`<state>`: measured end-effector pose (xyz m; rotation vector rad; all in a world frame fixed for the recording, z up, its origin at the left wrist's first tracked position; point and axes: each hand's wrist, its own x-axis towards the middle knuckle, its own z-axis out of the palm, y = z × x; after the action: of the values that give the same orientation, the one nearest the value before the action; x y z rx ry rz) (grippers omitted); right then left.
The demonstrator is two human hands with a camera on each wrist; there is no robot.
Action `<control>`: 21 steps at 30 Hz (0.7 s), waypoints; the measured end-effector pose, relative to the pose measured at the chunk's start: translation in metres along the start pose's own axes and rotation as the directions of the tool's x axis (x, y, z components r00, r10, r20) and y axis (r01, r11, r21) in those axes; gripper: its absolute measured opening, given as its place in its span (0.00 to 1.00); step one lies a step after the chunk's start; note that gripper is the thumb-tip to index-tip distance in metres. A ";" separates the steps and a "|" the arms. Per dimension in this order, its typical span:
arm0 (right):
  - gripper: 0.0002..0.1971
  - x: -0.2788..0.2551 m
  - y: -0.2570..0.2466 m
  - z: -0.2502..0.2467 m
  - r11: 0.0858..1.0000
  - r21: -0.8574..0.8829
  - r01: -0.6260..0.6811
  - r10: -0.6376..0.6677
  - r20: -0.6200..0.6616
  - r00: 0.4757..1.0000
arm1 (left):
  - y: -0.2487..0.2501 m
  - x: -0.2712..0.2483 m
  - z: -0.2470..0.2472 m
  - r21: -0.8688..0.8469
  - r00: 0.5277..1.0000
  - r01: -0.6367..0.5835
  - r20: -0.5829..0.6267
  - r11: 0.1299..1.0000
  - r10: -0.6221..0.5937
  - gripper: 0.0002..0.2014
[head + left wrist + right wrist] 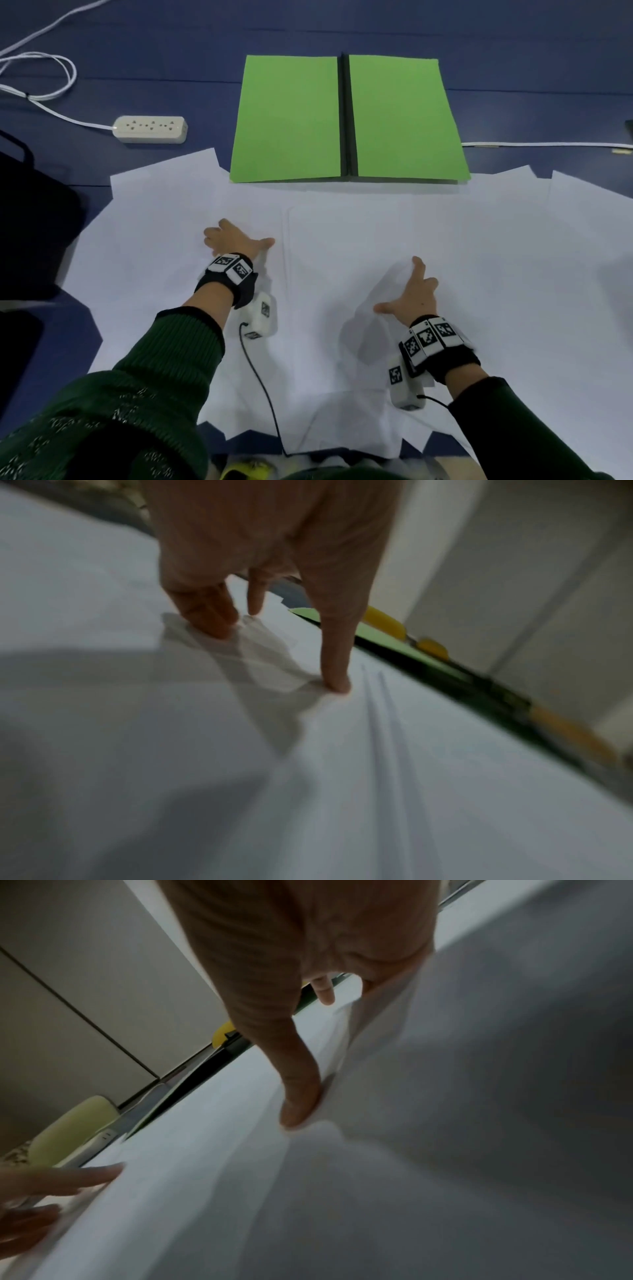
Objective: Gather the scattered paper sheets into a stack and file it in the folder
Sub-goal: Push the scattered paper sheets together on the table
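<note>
Several white paper sheets (346, 219) lie overlapped across the blue floor. Beyond them an open green folder (287, 116) with a black spine lies flat. My left hand (236, 241) rests on the sheets left of centre with fingers spread; in the left wrist view its fingertips (337, 685) press the paper (445, 777). My right hand (411, 291) lies on the sheets to the right, also spread. In the right wrist view its thumb (299, 1102) pushes against a raised ridge of paper (377, 1047), with the other fingers on the ridge's far side.
A white power strip (150, 129) with its looped cord lies at the far left. Another white cable (544, 144) runs right of the folder. A black object (34, 222) sits at the left edge. A thin black wire (260, 387) crosses the near sheets.
</note>
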<state>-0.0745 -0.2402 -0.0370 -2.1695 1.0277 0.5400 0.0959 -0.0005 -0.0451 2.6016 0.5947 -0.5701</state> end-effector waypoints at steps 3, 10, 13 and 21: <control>0.57 -0.001 -0.005 0.007 0.998 0.037 0.058 -0.059 0.010 0.998 | 0.010 -0.009 0.012 -0.106 0.986 -0.115 0.108 0.988 0.126 0.42; 0.47 -0.009 -0.005 0.007 0.948 0.282 0.146 -0.122 -0.100 0.987 | 0.014 -0.018 0.023 -0.192 0.900 -0.324 0.240 0.926 0.364 0.14; 0.42 -0.004 0.005 -0.007 0.941 0.323 0.100 -0.041 -0.182 0.982 | 0.002 -0.010 0.011 -0.106 0.921 -0.351 0.143 0.930 0.363 0.18; 0.26 0.011 0.026 -0.012 0.984 0.173 0.046 0.000 -0.255 0.967 | -0.062 0.005 0.003 0.365 0.965 -0.249 0.177 0.897 0.195 0.52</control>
<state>-0.0872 -0.2666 -0.0450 -2.1234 1.1377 0.1517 0.0696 0.0508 -0.0680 2.9077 0.1417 -0.8523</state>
